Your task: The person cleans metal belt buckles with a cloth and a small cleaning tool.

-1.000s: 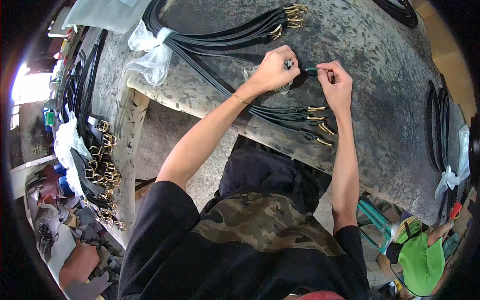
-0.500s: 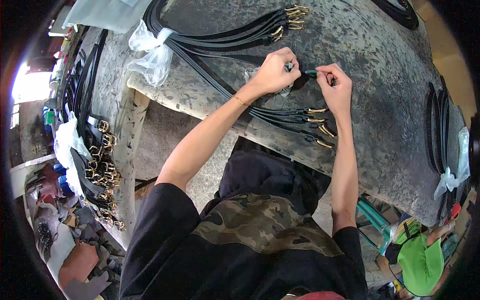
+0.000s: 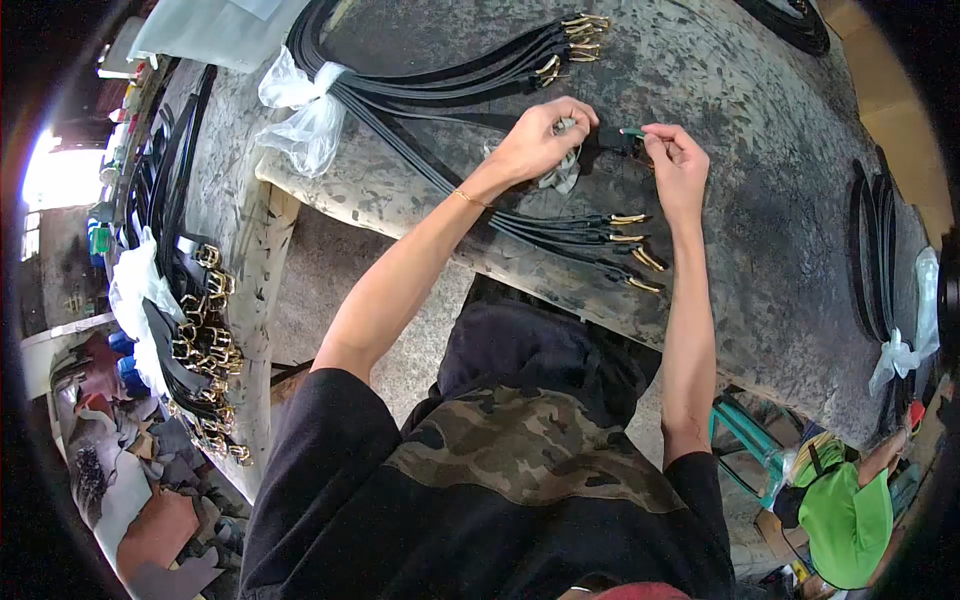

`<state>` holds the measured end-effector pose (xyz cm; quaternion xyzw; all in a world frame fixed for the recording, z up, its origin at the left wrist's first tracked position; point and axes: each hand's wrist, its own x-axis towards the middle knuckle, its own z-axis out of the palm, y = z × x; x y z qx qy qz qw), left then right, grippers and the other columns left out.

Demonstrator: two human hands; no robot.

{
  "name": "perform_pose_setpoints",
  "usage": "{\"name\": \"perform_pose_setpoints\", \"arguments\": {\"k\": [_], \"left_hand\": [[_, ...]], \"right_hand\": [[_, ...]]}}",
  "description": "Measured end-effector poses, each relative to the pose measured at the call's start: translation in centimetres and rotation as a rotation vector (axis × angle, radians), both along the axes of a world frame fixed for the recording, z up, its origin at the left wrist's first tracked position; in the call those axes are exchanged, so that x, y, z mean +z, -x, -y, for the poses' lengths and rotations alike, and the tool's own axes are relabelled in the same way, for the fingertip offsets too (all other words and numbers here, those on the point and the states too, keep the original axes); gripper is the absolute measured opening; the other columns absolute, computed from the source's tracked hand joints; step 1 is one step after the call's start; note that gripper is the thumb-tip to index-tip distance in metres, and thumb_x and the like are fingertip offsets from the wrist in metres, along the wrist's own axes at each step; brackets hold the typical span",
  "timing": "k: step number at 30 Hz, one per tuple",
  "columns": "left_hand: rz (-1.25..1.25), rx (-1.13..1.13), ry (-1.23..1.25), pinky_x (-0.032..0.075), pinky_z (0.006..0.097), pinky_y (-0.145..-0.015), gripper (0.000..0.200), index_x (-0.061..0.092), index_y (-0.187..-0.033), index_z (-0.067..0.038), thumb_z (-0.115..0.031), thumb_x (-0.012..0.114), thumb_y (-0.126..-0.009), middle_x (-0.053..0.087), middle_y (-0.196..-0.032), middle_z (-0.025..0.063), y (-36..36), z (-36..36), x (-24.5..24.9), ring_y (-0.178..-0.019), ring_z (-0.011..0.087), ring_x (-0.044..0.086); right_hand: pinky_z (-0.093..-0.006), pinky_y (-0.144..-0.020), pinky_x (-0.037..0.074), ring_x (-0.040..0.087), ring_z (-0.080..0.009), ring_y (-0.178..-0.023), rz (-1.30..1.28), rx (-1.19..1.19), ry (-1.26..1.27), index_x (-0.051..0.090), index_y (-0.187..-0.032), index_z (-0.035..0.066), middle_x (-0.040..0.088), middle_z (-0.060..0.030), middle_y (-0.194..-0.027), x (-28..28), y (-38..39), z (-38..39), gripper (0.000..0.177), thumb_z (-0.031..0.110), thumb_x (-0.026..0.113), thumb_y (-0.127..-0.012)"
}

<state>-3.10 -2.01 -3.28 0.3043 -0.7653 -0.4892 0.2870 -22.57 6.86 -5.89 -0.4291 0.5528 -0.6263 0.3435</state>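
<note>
My left hand [image 3: 545, 140] is closed on a black belt [image 3: 605, 138] near its end, with a crumpled greyish rag or plastic [image 3: 563, 172] bunched in the palm. My right hand [image 3: 680, 165] pinches a small, thin, dark-green piece [image 3: 632, 132] at the belt's end; its exact kind is hard to make out. Just above my left hand, a bundle of black belts [image 3: 450, 88] fans out with gold buckles [image 3: 585, 40]. Below both hands lie more belts of the bundle [image 3: 560, 236], their gold buckles [image 3: 630, 238] pointing right. A plastic tie [image 3: 325, 78] binds the bundle.
The worn worktable [image 3: 780, 250] curves around me. Belts with gold buckles [image 3: 215, 340] hang at its left side, above leather scraps [image 3: 160, 525]. Another tied belt bundle [image 3: 875, 250] lies at the right edge. A person in a green top [image 3: 850, 525] is at lower right.
My right hand has shifted slightly right, away from my left hand, with the green piece in its fingers. More of the belt's end now shows between the hands.
</note>
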Motion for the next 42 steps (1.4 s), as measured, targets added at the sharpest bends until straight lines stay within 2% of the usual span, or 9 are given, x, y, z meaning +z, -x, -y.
{"name": "perform_pose_setpoints", "arguments": {"k": [6, 8, 12, 14, 18, 21, 24, 28, 42], "left_hand": [[-0.044, -0.144, -0.21, 0.04, 0.0272, -0.088, 0.011, 0.062, -0.088, -0.002, -0.011, 0.055, -0.088, 0.066, -0.105, 0.0026, -0.5, 0.2, 1.2, -0.095, 0.0103, 0.054], [0.118, -0.102, -0.34, 0.04, 0.0278, -0.093, 0.012, 0.063, -0.089, -0.001, -0.01, 0.055, -0.089, 0.067, -0.102, 0.0032, -0.5, 0.0, 1.9, -0.099, 0.0108, 0.055], [0.027, -0.103, -0.288, 0.041, 0.0269, -0.091, 0.013, 0.063, -0.09, 0.0, -0.011, 0.055, -0.09, 0.067, -0.101, 0.0044, -0.5, 0.4, 1.2, -0.097, 0.0105, 0.055], [-0.23, -0.157, -0.313, 0.041, 0.0257, -0.088, 0.013, 0.062, -0.09, -0.001, -0.011, 0.055, -0.091, 0.067, -0.098, 0.0051, -0.5, 0.3, 1.0, -0.093, 0.01, 0.055], [-0.125, -0.126, -0.427, 0.042, 0.0256, -0.086, 0.011, 0.062, -0.09, -0.001, -0.009, 0.054, -0.09, 0.066, -0.094, 0.004, -0.7, 0.7, 0.6, -0.09, 0.0103, 0.055], [-0.174, 0.055, -0.383, 0.044, 0.0266, -0.084, 0.011, 0.062, -0.088, -0.001, -0.011, 0.059, -0.087, 0.065, -0.09, 0.0034, -0.4, 0.9, -0.2, -0.087, 0.0109, 0.056], [0.087, 0.114, 0.264, 0.049, 0.0308, -0.078, 0.023, 0.066, -0.079, 0.0, -0.02, 0.076, -0.073, 0.064, -0.088, 0.0103, 0.5, -0.3, -0.6, -0.082, 0.0215, 0.063], [0.224, 0.138, 0.362, 0.051, 0.0391, -0.079, 0.022, 0.069, -0.076, -0.001, -0.019, 0.077, -0.067, 0.063, -0.091, 0.0162, 1.1, -1.4, -0.1, -0.085, 0.0337, 0.063], [0.157, 0.073, 0.222, 0.049, 0.0338, -0.079, 0.013, 0.067, -0.083, 0.001, -0.009, 0.067, -0.075, 0.065, -0.092, 0.0132, 0.6, -0.9, -0.5, -0.086, 0.0287, 0.065]], "right_hand": [[-0.0184, -0.061, 0.042, 0.053, -0.002, -0.069, -0.01, -0.026, -0.023, 0.066, -0.095, 0.0, 0.061, 0.0037, -0.08, 0.1, 0.3, 0.0, 0.009, 0.004, 0.061, -0.09], [-0.0185, -0.061, 0.042, 0.052, -0.0021, -0.069, -0.007, -0.031, -0.032, 0.066, -0.095, 0.0, 0.06, 0.004, -0.08, 0.1, 0.2, -0.1, 0.009, 0.004, 0.061, -0.09], [-0.0191, -0.06, 0.041, 0.051, -0.0019, -0.068, 0.029, -0.036, -0.01, 0.066, -0.094, 0.001, 0.059, 0.0042, -0.078, -0.1, 0.3, 0.2, 0.008, 0.005, 0.061, -0.09], [-0.0195, -0.059, 0.04, 0.05, -0.002, -0.068, 0.027, -0.034, -0.022, 0.066, -0.094, 0.001, 0.058, 0.0042, -0.078, 0.0, 0.3, 0.2, 0.008, 0.005, 0.061, -0.09], [-0.0206, -0.059, 0.04, 0.05, -0.0031, -0.067, 0.021, -0.031, -0.049, 0.067, -0.094, 0.001, 0.058, 0.0036, -0.077, -0.2, 0.7, 0.1, 0.009, 0.006, 0.061, -0.091], [-0.0207, -0.059, 0.04, 0.05, -0.0036, -0.066, 0.059, -0.045, -0.048, 0.067, -0.095, 0.0, 0.06, 0.003, -0.078, 0.2, 0.6, 0.3, 0.01, 0.006, 0.06, -0.091], [-0.0208, -0.06, 0.04, 0.051, -0.004, -0.067, 0.093, -0.047, -0.035, 0.067, -0.096, -0.001, 0.061, 0.0021, -0.079, -0.4, 0.8, 0.3, 0.011, 0.006, 0.061, -0.09], [-0.0209, -0.062, 0.041, 0.053, -0.0046, -0.069, 0.069, -0.048, -0.031, 0.067, -0.096, -0.001, 0.062, 0.001, -0.08, -0.6, 1.1, 0.3, 0.011, 0.006, 0.061, -0.09], [-0.0188, -0.055, 0.035, 0.046, -0.0013, -0.062, -0.028, 0.016, -0.022, 0.067, -0.095, 0.0, 0.058, 0.0037, -0.076, -0.4, -0.2, 0.0, 0.009, 0.002, 0.062, -0.088]]}}
